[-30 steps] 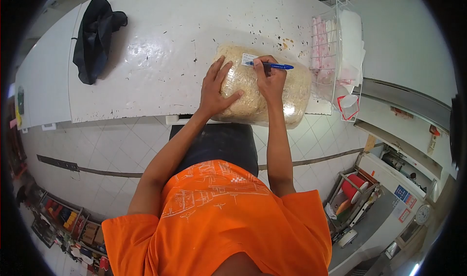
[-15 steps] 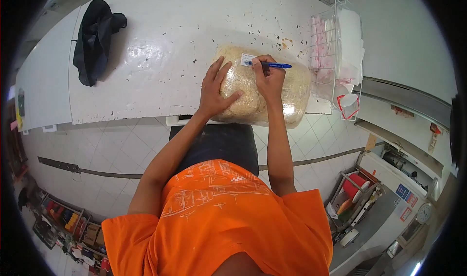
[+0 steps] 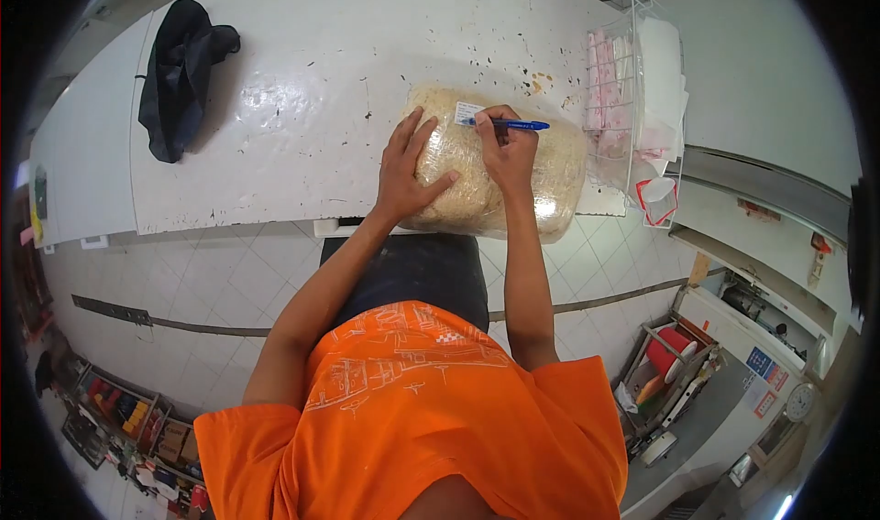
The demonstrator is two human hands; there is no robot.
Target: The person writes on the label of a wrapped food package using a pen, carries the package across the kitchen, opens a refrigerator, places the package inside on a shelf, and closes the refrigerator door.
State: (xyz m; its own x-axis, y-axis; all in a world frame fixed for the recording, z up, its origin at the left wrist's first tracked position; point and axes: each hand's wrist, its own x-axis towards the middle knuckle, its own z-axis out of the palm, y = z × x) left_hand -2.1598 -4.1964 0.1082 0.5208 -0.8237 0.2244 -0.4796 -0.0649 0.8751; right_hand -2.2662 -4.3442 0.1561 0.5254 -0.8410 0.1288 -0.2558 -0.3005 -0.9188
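A large tan bundle (image 3: 458, 190) wrapped in clear, shiny plastic lies near the front edge of the white table. Its contents look shredded or flaky, though I cannot make out what they are. On its far side sits a small white label (image 3: 467, 113) with print on it. My right hand (image 3: 509, 153) grips a blue pen (image 3: 521, 125), its tip at the label. Spread over the bundle's left part, my left hand (image 3: 407, 167) rests flat with fingers apart and holds nothing.
A black cloth item (image 3: 179, 80) lies at the left of the white table (image 3: 293, 144). To the right of the bundle stands a white wire basket (image 3: 632, 108) with pink and white packets. Shelves with goods (image 3: 147, 419) are at the lower left.
Almost nothing differs. The pen and my right hand stay at the label, with at most a tiny shift, and my left hand keeps its place on the bundle.
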